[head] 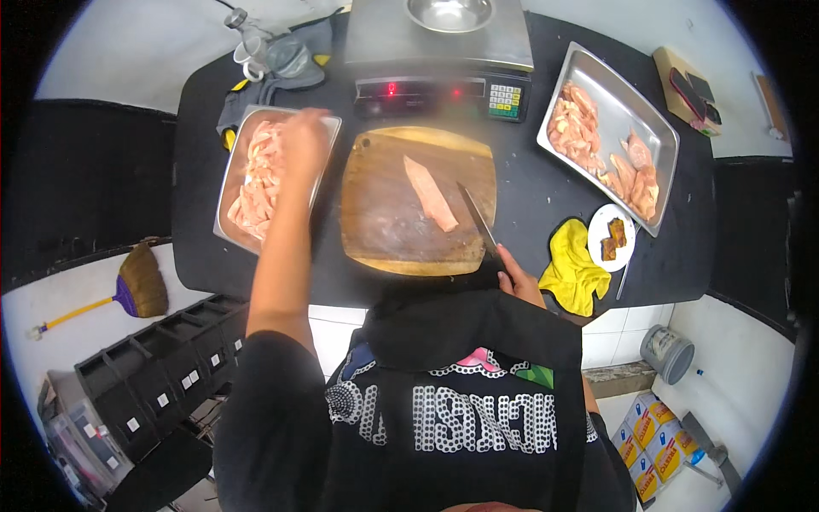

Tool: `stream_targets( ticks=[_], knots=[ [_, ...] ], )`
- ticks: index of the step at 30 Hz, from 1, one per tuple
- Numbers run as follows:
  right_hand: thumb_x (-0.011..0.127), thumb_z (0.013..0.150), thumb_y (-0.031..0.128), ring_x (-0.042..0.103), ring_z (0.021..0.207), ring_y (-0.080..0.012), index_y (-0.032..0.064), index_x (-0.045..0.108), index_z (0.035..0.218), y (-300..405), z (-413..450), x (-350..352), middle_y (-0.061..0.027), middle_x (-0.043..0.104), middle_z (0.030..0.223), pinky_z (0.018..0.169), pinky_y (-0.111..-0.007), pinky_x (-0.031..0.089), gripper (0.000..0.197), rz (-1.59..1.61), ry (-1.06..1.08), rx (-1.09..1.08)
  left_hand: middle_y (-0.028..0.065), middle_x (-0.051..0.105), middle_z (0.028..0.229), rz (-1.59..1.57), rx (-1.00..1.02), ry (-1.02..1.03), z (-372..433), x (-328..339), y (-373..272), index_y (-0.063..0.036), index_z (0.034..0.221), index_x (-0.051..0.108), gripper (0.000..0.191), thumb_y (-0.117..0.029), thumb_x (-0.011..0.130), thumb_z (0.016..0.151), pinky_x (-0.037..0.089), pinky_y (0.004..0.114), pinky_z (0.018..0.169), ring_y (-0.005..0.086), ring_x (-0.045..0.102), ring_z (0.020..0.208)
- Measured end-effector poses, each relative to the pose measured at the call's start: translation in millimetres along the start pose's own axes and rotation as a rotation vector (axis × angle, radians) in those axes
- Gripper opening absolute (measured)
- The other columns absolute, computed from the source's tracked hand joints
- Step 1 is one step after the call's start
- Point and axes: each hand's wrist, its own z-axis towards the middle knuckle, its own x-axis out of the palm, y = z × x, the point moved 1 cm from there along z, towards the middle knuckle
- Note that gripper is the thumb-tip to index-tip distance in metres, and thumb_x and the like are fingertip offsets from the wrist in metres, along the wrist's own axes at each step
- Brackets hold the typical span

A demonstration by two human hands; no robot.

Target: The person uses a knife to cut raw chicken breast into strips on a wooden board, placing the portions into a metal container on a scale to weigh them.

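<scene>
My left hand is over the right part of the left metal tray, blurred; whether its fingers hold anything does not show. Strips of raw chicken lie in that tray. My right hand grips a knife by its handle, the blade resting over or just above the right side of a wooden cutting board. One long piece of raw chicken lies on the board, left of the blade. A second metal tray, at the right, holds more raw chicken in two groups.
A digital scale with a metal bowl stands behind the board. To the right lie a yellow cloth and a white plate with brown pieces. Mugs and a grey cloth are at the back left.
</scene>
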Motion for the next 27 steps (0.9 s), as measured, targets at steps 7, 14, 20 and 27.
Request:
stream_targets(
  ticks=[7, 14, 20, 27],
  knots=[
    [0.051, 0.088, 0.005, 0.059, 0.077, -0.0427, 0.0167, 0.038, 0.140, 9.4, 3.6, 23.3, -0.0266, 0.059, 0.080, 0.069, -0.046, 0.045, 0.055, -0.061, -0.026, -0.152, 0.0122, 0.062, 0.104, -0.405, 0.232, 0.209, -87.9, 62.1, -101.3, -0.0037, 0.091, 0.067, 0.017, -0.003, 0.066, 0.074, 0.046, 0.039, 0.092, 0.0318, 0.057, 0.105],
    [0.049, 0.087, 0.005, 0.058, 0.077, -0.0437, 0.0177, 0.038, 0.140, 19.9, 18.6, 35.6, -0.0260, 0.058, 0.081, 0.069, -0.050, 0.044, 0.056, -0.165, -0.056, -0.192, 0.0122, 0.060, 0.110, -0.363, 0.089, 0.201, -96.7, 79.8, -99.2, -0.0037, 0.090, 0.067, 0.021, -0.007, 0.071, 0.070, 0.045, 0.040, 0.093, 0.0328, 0.054, 0.107],
    [0.050, 0.087, 0.005, 0.058, 0.079, -0.0444, 0.0170, 0.038, 0.141, 26.7, 24.5, 40.7, -0.0264, 0.059, 0.085, 0.070, -0.049, 0.046, 0.057, -0.170, -0.084, -0.203, 0.0125, 0.062, 0.108, -0.407, 0.004, 0.224, -90.1, 79.7, -98.2, -0.0043, 0.091, 0.067, 0.022, -0.007, 0.072, 0.070, 0.045, 0.039, 0.091, 0.0326, 0.055, 0.105],
    [0.049, 0.087, 0.006, 0.059, 0.079, -0.0451, 0.0152, 0.035, 0.142, 41.4, 22.4, 47.3, -0.0289, 0.060, 0.087, 0.071, -0.050, 0.047, 0.058, -0.192, -0.107, -0.192, 0.0117, 0.064, 0.098, -0.340, 0.119, 0.184, -76.0, 76.0, -93.2, -0.0049, 0.088, 0.068, 0.018, -0.004, 0.068, 0.070, 0.044, 0.039, 0.088, 0.0333, 0.054, 0.099]
  ],
)
